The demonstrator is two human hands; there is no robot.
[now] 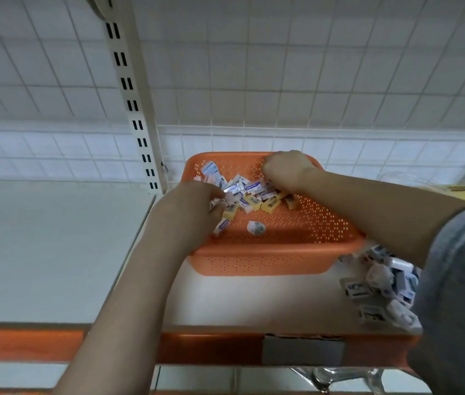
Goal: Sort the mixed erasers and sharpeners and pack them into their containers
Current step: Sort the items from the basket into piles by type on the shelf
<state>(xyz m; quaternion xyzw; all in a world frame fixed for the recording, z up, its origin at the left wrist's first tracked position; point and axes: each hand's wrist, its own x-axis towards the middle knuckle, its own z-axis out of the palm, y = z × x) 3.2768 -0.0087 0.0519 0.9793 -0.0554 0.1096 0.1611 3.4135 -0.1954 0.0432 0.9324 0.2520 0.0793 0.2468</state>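
An orange perforated basket (305,243) sits on the white shelf and holds a heap of mixed erasers (254,195), white-and-blue wrapped ones and yellow ones. My left hand (188,206) is inside the basket's left side, its fingers curled round several small white erasers at the edge of the heap. My right hand (285,169) reaches in from the right to the far side of the heap, fingers curled down into it; what it holds is hidden. One roundish white piece (255,227) lies alone on the basket floor.
A pile of wrapped white-and-blue items (382,292) lies on the shelf to the right of the basket. A yellow box (462,192) stands at the far right. A wire grid backs the shelf, with a slotted upright post (137,121) at left. The orange shelf edge (26,343) runs across the front.
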